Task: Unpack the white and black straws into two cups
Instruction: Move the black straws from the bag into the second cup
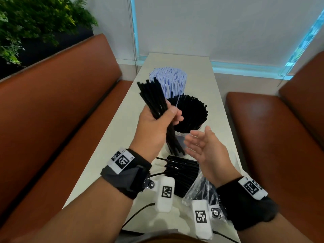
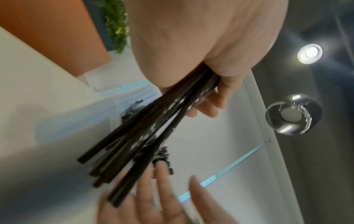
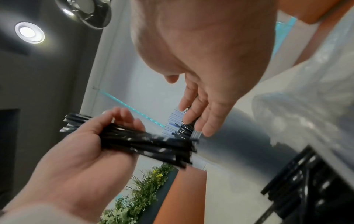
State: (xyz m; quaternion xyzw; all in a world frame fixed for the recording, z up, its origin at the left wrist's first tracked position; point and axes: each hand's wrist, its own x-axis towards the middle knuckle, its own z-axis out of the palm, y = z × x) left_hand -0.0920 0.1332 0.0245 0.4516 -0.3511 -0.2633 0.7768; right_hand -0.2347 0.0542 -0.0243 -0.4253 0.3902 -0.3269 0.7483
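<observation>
While my left hand [image 1: 154, 123] grips a bundle of black straws [image 1: 154, 100] above the desk [image 1: 112, 155], my right hand [image 1: 205, 148] hovers beside it, fingers spread, holding nothing.

Black straws [image 1: 154, 99]; white straws [image 1: 168, 79]; brown benches [image 1: 61, 95]

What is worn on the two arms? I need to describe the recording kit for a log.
Both forearms are bare. Each wrist carries a black band with a white tag printed with a black square code. A white block with a similar code hangs from each band. Thin black cables trail below.
</observation>
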